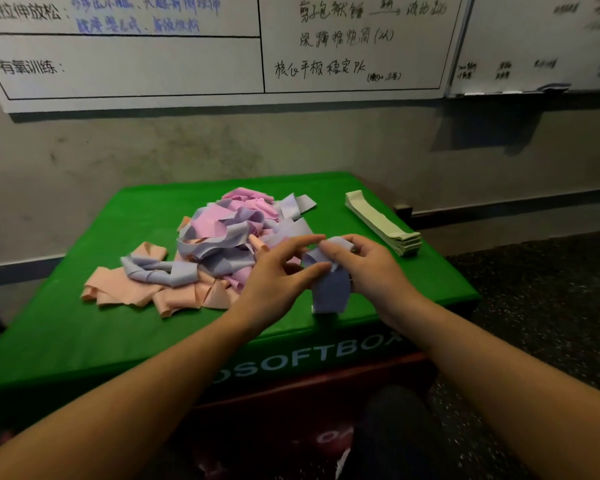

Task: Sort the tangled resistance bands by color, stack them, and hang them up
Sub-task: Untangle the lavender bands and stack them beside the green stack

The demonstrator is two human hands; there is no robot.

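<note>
Behind the work place, a whiteboard (222, 46) with handwriting hangs on a grey wall. Below it stands a green soft box (66, 327), and on its top lies the tangled pile (222, 244) of pink, lilac and peach bands. At the far right corner, well apart from the pile, a neat stack of light green bands (381, 221) is already sorted.

Near the front edge, both hands work on one lilac band (329, 289). The right hand (364, 268) pinches the upper part of it with curled fingers. The left hand (278, 275) has the thumb and fingers bent toward the same band and seems to pinch its other side, though the contact is partly hidden.

I think the step is to free this band and make it flat. To do it well, the hands should pull it gently away from the pile, remove the twist, then press the two layers even before laying it as the first of a lilac stack.
</note>
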